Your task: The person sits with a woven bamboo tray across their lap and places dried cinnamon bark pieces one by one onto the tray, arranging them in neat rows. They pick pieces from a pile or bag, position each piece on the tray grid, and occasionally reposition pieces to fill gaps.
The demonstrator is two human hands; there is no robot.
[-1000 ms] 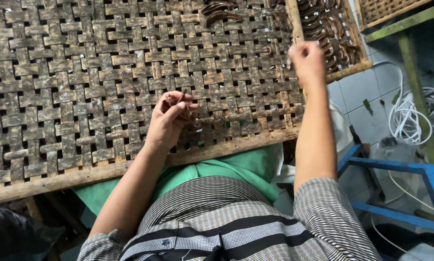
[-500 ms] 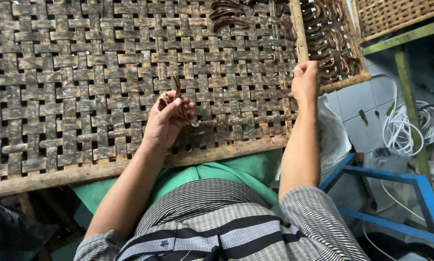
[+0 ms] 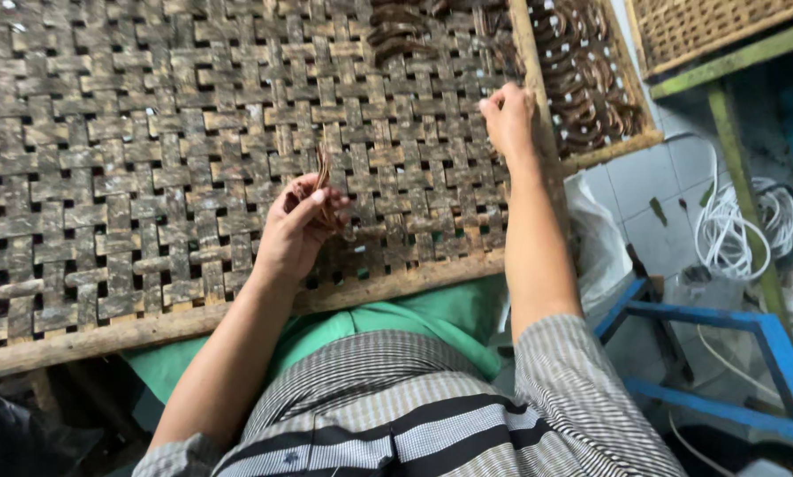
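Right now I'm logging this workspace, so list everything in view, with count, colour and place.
woven mat: one, brown, across a wooden frame
brown strips: a few, upright in the left hand
curled strips: a pile, dark brown, in the tray top right
wicker basket: one, tan, top right
white cord: one coil, right
blue frame: one, lower right
left hand: fingers closed on the strips
right hand: at the mat's right edge, grip unclear
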